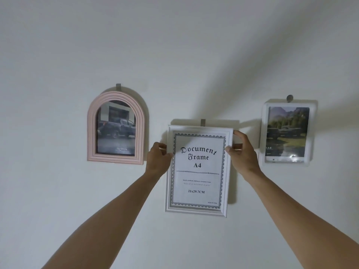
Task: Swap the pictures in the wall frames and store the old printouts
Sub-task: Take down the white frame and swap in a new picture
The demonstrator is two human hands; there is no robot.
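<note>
We are reaching both bare forearms up, our left hand (157, 159) gripping the left edge and our right hand (242, 152) gripping the right edge of the white document frame (198, 209), which is hanging under a grey wall hook (203, 122) between the pink arched frame (116, 127) and the white rounded frame (287, 133).
</note>
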